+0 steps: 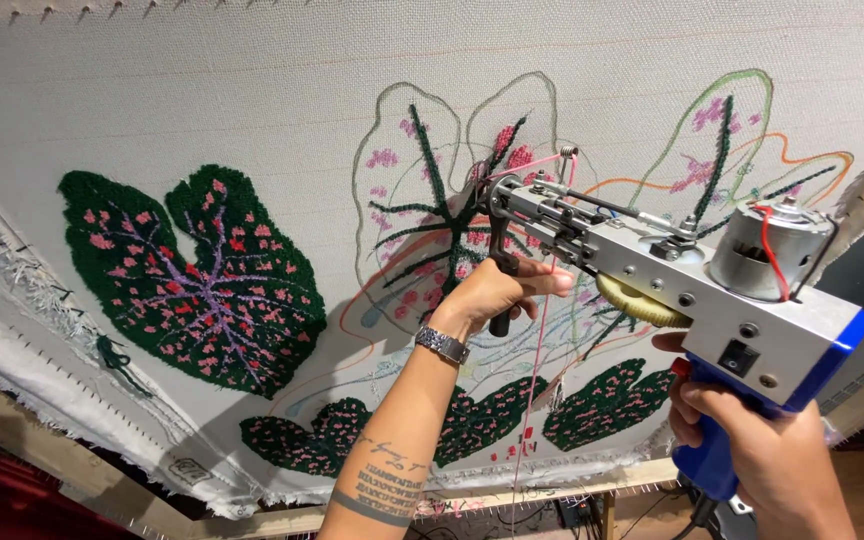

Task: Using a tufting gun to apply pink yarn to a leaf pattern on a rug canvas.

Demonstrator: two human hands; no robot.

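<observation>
My right hand point(762, 450) grips the blue handle of a tufting gun point(692, 290), a silver body with a grey motor on top and a yellow gear. My left hand point(497, 293), with a metal watch on the wrist, is closed around the gun's black front handle. The gun's needle end touches a stretched white cloth point(252, 90) at a half-filled leaf outline point(432, 200) with dark green veins and pink spots. A pink yarn point(537, 360) hangs down from the gun's front.
A finished dark green leaf point(202, 280) with pink and purple tufts lies at the left. Smaller green and pink patches point(472, 420) sit lower down. Another outlined leaf point(722, 140) is at the upper right. A wooden frame bar point(552, 495) with tack strips runs along the cloth's edge.
</observation>
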